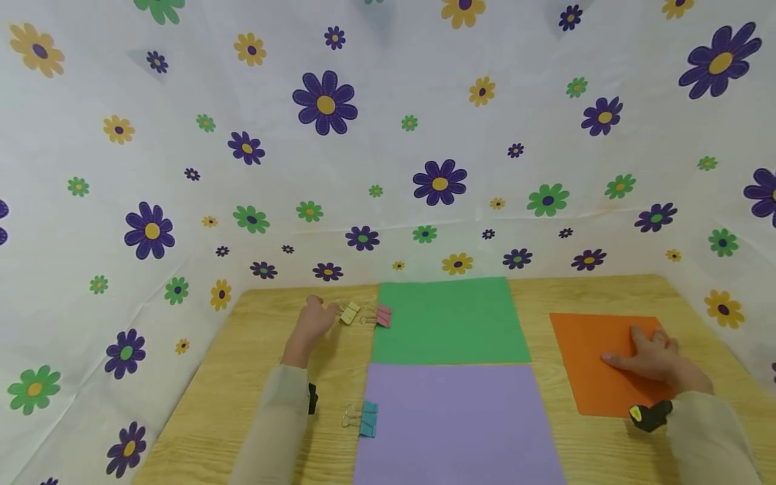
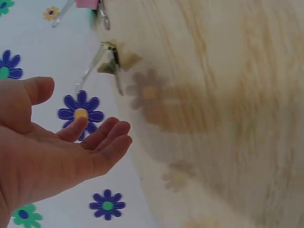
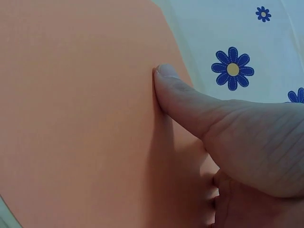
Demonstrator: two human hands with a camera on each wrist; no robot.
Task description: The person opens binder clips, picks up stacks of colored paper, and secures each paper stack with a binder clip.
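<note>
My left hand (image 1: 315, 318) hovers by a yellow binder clip (image 1: 349, 313), with thumb and fingers apart and nothing between them in the left wrist view. Just right of that clip, a pink binder clip (image 1: 383, 316) is at the left edge of a green sheet (image 1: 448, 323). On the right, my right hand (image 1: 655, 357) rests on an orange sheet (image 1: 582, 350) with its fingers spread. The thumb (image 3: 173, 88) touches the sheet's surface in the right wrist view; the other fingertips are mostly hidden there.
A purple sheet (image 1: 455, 424) lies in front of the green one, with a blue binder clip (image 1: 368, 419) at its left edge. All lie on a wood-grain table (image 1: 242, 404). White cloth (image 1: 388, 148) with printed flowers rises behind and at both sides.
</note>
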